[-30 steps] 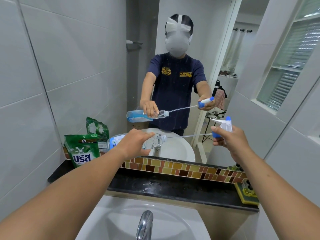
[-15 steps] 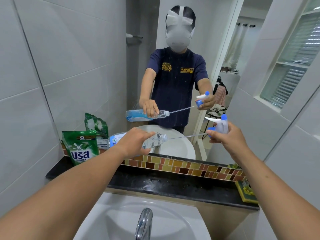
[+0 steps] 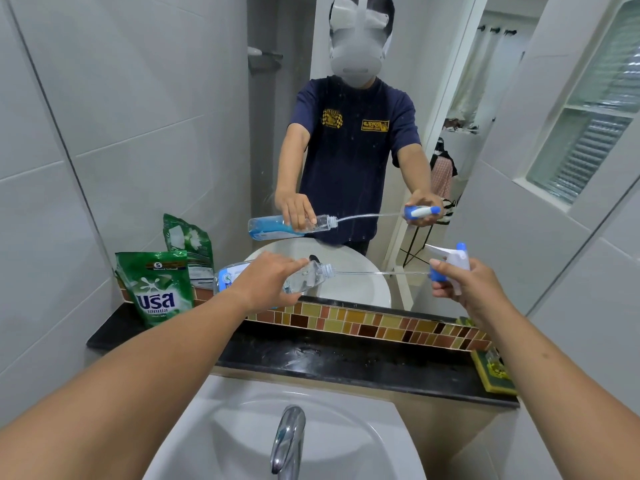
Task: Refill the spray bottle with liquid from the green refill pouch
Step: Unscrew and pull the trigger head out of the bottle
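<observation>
Small tiled bathroom, pale grey wall tiles, large mirror (image 3: 346,150) straight ahead reflecting the person and an open doorway behind. Frosted glass-block window (image 3: 588,109) on the right wall.

White basin (image 3: 242,427) at bottom of view, chrome tap (image 3: 287,438) in its middle. Behind it a black tabletop (image 3: 329,358), wet-looking and streaked, backed by a strip of brown and yellow mosaic tile (image 3: 381,323). A yellow-green sponge (image 3: 493,372) lies at the tabletop's right end.

Green refill pouch (image 3: 157,289) stands upright at the tabletop's left end, against the mirror, apart from both hands.

Left hand (image 3: 270,285): grip curled round the spray bottle (image 3: 308,278), held on its side above the tabletop, neck pointing right, cap off.

Right hand (image 3: 471,289): grip pinching the blue-and-white spray head (image 3: 450,265), held off to the right. Its clear dip tube (image 3: 377,272) runs level back to the bottle's mouth.
</observation>
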The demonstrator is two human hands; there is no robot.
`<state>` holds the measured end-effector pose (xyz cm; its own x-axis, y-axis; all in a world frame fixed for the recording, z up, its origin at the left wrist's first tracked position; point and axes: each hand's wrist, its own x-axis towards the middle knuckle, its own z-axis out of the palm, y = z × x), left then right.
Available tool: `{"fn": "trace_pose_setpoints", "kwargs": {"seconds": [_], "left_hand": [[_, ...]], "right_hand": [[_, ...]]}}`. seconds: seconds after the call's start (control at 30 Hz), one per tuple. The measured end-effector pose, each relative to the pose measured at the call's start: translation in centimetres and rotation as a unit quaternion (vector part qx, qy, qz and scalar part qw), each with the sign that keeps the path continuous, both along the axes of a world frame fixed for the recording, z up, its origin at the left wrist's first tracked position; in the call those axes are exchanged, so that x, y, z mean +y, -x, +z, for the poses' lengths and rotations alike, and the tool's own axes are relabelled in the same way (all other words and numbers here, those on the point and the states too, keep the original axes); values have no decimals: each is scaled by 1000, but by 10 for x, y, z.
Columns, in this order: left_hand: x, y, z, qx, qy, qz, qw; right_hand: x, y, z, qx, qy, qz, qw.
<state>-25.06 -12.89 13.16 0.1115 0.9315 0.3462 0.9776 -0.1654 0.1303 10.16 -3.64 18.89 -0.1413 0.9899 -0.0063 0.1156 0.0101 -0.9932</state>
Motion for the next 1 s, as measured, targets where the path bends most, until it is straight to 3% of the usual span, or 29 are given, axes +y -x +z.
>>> {"fn": "trace_pose_setpoints", "kwargs": {"seconds": [0.3, 1.0], "left_hand": [[10, -4, -29, -25, -37, -13, 999], [39, -10, -106, -55, -36, -50, 997]], "right_hand": [[12, -17, -34, 40, 95, -11, 995], [42, -39, -118, 111, 193, -22, 975]]}}
